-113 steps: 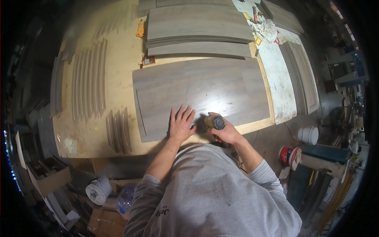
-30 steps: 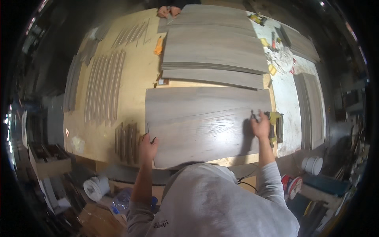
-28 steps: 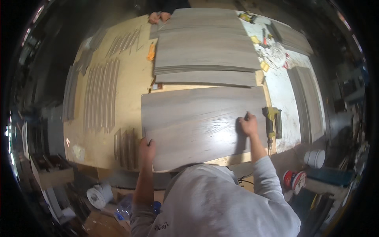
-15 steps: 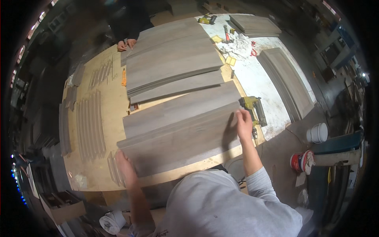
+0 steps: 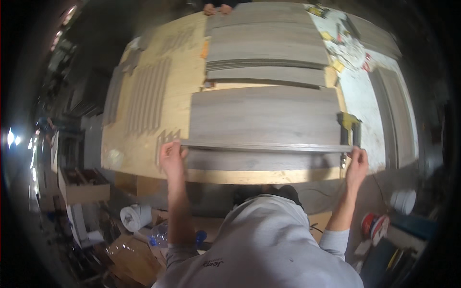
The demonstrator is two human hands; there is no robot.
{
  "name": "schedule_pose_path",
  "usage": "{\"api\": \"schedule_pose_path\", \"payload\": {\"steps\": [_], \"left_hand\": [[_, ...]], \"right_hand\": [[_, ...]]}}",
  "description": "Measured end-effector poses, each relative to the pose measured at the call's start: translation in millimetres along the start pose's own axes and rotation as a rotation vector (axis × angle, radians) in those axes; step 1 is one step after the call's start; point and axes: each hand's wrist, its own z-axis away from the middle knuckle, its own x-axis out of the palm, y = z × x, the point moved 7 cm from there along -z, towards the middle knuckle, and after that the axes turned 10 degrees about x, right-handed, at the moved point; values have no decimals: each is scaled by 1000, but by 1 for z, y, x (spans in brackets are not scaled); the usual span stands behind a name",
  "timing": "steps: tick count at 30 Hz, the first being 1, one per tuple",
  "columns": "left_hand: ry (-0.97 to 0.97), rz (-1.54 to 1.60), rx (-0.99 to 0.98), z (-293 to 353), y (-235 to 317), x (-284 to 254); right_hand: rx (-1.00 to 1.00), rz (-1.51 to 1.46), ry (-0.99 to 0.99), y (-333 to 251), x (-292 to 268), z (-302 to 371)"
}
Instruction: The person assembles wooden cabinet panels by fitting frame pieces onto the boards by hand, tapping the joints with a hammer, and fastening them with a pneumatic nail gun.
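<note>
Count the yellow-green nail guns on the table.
2. One nail gun lies just beyond the right hand, which grips the board; the other nail gun, blurred, is at the far edge of the white surface. Others could be hidden.

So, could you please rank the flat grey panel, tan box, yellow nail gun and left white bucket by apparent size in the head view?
Flat grey panel
Tan box
Too alike to rank, smallest: yellow nail gun, left white bucket

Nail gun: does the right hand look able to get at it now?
Probably not until freed: the right hand holds one end of the board, though the nail gun lies close by.
</note>
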Motion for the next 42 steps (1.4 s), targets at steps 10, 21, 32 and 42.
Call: {"api": "schedule_pose_path", "payload": {"steps": [10, 21, 32, 42], "left_hand": [[-3, 47, -64, 20, 15, -19], [-332, 47, -308, 39, -30, -42], [-281, 475, -559, 81, -84, -75], [-58, 218, -313, 74, -57, 42]], "right_hand": [[7, -100, -60, 24, -4, 1], [692, -467, -469, 69, 13, 50], [821, -529, -654, 129, 38, 102], [740, -108, -1031, 50, 119, 210]]}}
